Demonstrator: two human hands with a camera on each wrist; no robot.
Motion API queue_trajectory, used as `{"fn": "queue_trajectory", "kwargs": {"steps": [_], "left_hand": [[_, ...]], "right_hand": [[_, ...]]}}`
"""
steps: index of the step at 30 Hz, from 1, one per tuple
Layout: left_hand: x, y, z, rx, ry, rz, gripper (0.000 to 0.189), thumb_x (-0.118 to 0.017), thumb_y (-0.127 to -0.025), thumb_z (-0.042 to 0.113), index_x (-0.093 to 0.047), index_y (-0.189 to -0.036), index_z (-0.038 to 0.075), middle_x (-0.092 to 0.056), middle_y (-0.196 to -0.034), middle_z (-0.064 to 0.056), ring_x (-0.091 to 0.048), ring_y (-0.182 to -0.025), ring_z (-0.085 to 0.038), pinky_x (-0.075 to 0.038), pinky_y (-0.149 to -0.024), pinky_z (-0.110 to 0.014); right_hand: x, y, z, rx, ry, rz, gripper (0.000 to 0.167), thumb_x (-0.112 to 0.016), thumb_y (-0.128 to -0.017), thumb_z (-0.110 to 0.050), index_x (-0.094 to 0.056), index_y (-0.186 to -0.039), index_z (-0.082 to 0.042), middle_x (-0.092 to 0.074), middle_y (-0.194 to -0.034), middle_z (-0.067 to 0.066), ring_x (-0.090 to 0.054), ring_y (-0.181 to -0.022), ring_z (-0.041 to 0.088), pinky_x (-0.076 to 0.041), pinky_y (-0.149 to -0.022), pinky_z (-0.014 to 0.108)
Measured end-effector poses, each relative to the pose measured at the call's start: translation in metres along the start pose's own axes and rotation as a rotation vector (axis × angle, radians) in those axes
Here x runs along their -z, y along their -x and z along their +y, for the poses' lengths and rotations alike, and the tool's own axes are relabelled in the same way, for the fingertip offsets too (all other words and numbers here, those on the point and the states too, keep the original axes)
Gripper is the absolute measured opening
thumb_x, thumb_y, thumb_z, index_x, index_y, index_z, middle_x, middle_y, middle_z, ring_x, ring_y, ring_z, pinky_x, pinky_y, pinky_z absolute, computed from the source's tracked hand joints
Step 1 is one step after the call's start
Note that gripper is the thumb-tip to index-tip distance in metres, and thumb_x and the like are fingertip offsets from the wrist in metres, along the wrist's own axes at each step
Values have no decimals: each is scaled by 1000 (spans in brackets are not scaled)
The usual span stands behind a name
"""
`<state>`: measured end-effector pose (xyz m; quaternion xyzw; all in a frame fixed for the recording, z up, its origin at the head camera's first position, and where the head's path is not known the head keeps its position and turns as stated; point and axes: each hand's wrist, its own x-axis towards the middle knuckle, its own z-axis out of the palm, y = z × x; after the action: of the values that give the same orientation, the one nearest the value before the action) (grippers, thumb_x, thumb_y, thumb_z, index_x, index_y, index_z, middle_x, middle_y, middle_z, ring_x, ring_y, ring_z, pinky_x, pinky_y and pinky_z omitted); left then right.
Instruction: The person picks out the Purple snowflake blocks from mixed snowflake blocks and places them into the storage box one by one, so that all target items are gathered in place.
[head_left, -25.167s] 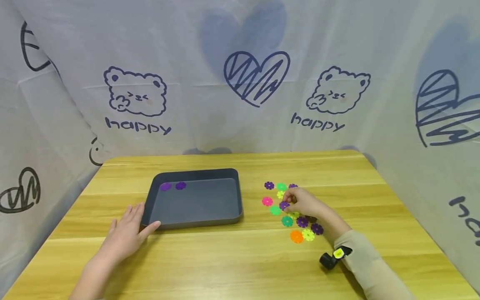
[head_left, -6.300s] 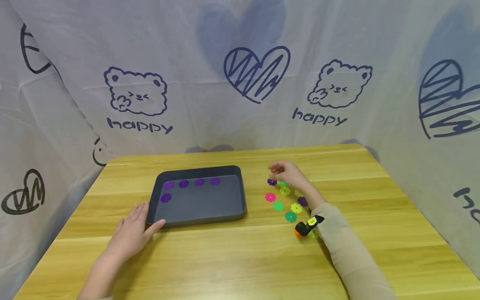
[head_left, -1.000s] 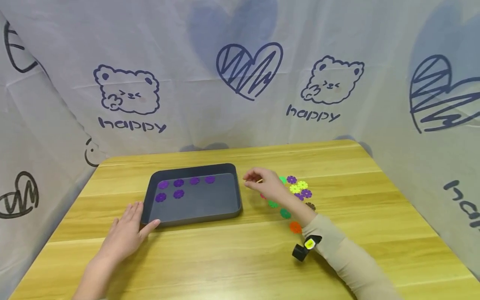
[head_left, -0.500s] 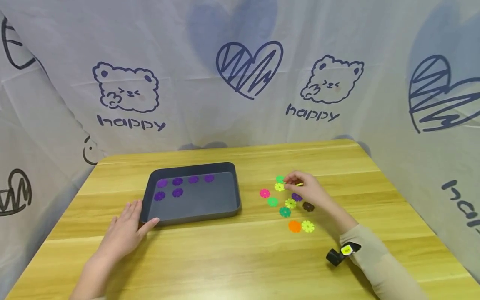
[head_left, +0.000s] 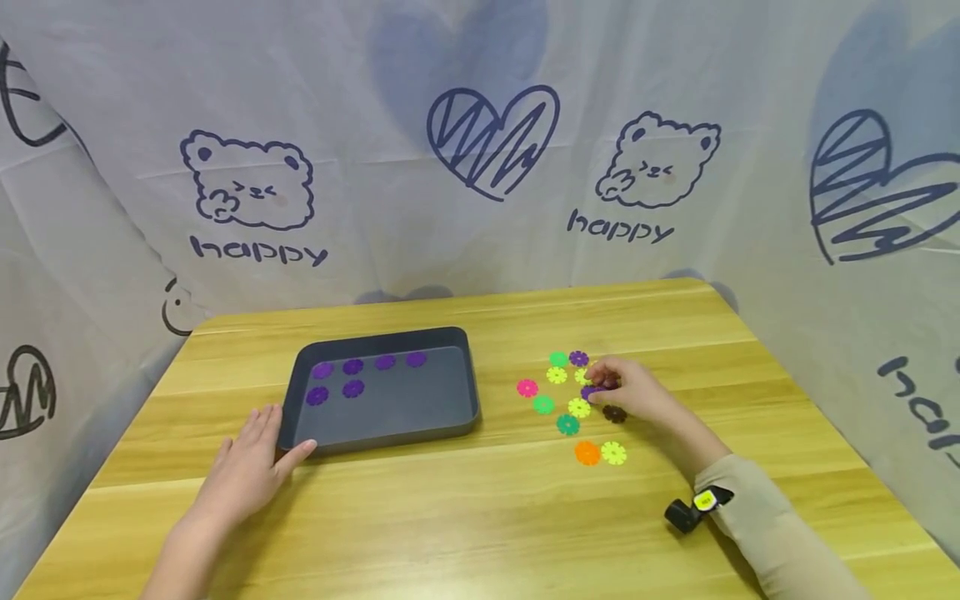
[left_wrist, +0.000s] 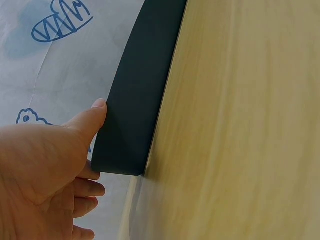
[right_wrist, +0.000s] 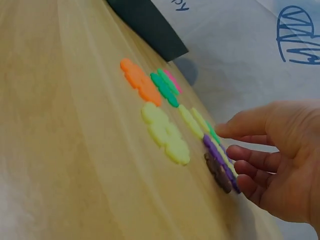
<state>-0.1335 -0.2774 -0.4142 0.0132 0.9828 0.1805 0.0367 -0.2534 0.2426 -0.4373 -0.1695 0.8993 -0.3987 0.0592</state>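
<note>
My left hand (head_left: 244, 467) rests at the near left corner of a dark grey tray (head_left: 390, 439), thumb on the front wall and fingers along the left side. Inside the tray lie several purple snowflake discs (head_left: 353, 367) in two rows. My right hand (head_left: 632, 390) is over the loose discs to the right, thumb and fingertips at a purple snowflake disc (head_left: 589, 392) on the table. In the right wrist view, the thumb and fingers (right_wrist: 252, 159) are apart, loosely bent beside that purple disc (right_wrist: 216, 151). A brown disc (head_left: 615, 413) lies just in front of the hand.
Around the right hand lie yellow, green, pink (head_left: 527, 388) and orange (head_left: 587, 453) discs, plus another purple disc (head_left: 578, 358) at the back. A printed white cloth (head_left: 480, 233) stands behind the wooden table (head_left: 450, 533). A black camera (head_left: 684, 515) sits on the right wrist.
The tray has gained several purple discs since the earliest frame. My right hand has moved from beside the tray rightward to a purple disc in the pile. My left hand stays at the tray.
</note>
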Motion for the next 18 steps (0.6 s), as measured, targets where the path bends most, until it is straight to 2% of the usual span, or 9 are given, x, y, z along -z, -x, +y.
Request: {"fn": "queue_trajectory", "kwargs": {"steps": [5, 18], "left_hand": [[0, -1, 0, -1, 1, 1, 95, -40, -97, 62, -13, -151, -11, -14, -155, -36, -8, -145, -54, -7, -108, -77], [0, -1, 0, -1, -6, 2, 95, -41, -97, 62, -14, -151, -12, -14, -155, -36, -10, -145, -54, -8, -109, -77]], "right_hand": [[-2, -1, 7, -3, 8, -8, 28, -70, -86, -4, -63, -112, 2, -64, -102, 17, -57, -91, 22, -50, -78, 31], [-3, -3, 9, 1, 46, -19, 25, -69, -85, -1, -64, -110, -1, -62, -102, 15, -54, -88, 21, -48, -76, 30]]}}
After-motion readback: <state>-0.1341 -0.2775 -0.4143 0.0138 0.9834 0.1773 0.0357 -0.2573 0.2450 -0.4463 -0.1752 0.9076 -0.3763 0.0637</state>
